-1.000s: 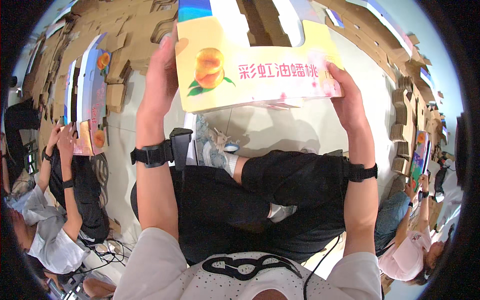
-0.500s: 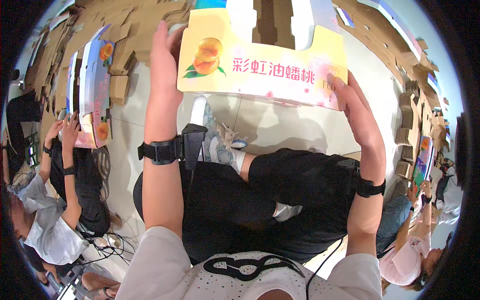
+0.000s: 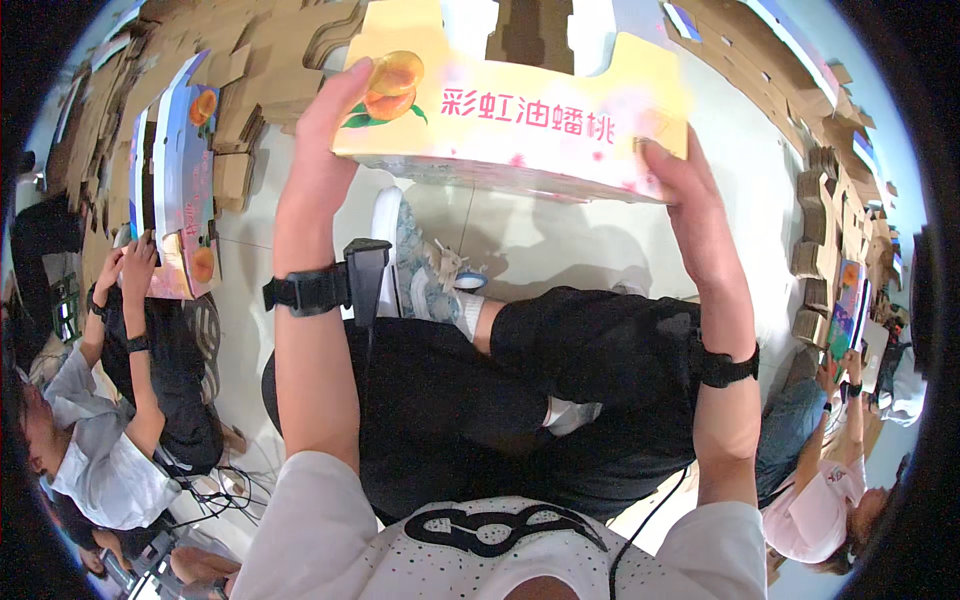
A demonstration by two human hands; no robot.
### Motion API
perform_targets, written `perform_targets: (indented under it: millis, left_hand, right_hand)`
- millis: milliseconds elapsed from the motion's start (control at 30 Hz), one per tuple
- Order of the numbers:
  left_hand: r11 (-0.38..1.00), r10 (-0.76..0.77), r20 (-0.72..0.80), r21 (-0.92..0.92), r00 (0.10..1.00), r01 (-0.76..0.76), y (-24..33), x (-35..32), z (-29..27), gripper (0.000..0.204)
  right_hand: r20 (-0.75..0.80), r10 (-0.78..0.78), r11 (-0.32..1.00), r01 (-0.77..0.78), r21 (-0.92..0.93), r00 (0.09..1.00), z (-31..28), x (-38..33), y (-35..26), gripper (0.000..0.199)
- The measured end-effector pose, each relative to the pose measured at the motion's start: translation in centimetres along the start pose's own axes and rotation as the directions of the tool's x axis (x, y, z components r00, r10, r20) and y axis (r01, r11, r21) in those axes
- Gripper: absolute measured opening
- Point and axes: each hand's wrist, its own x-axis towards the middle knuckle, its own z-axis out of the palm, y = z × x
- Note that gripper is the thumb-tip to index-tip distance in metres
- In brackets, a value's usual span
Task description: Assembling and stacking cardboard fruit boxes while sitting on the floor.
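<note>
I hold up a yellow and pink cardboard fruit box (image 3: 520,120) with a peach picture, in front of me above my crossed legs. My left hand (image 3: 325,150) grips its left end, fingers wrapped over the edge. My right hand (image 3: 680,185) grips its right end from below and behind. Both wrists wear black bands; the left one carries a small black device (image 3: 365,275).
Piles of flat brown cardboard (image 3: 240,90) lie across the floor at the back and along the right. A person at the left (image 3: 130,340) handles another printed box (image 3: 175,190). Another person (image 3: 830,470) sits at the lower right with a box.
I have lifted the box upward and away from me, and it has tilted so its underside shows more. Both hands keep their grip on its ends.
</note>
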Motion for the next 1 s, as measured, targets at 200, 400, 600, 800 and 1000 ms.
perform_targets:
  millis: [200,400,600,800,1000]
  left_hand:
    - [0.996,-0.01,0.045,-0.093,0.999,0.014,-0.7,0.3,1.1,0.052]
    - [0.993,0.038,0.079,-0.117,0.996,-0.029,-1.0,0.5,1.1,0.052]
    - [0.972,0.029,0.065,-0.235,0.997,-0.013,-0.7,0.6,1.7,0.046]
    - [0.964,0.117,-0.296,-0.195,0.948,-0.18,-0.9,1.7,0.6,0.042]
    - [0.936,0.143,-0.375,-0.251,0.916,-0.249,-1.2,1.1,1.0,0.042]
  right_hand:
    - [-0.018,0.009,0.99,-0.011,-0.143,1.0,-0.1,0.6,0.3,0.073]
    - [0.021,0.017,0.998,-0.016,-0.053,1.0,-0.8,1.2,1.6,0.074]
    - [0.052,0.024,0.999,-0.026,0.03,0.998,-0.7,1.8,1.8,0.076]
    - [0.108,-0.006,1.0,0.005,0.01,0.994,0.8,2.9,3.6,0.084]
    - [0.153,0.001,1.0,-0.002,0.008,0.988,0.7,3.0,3.5,0.089]
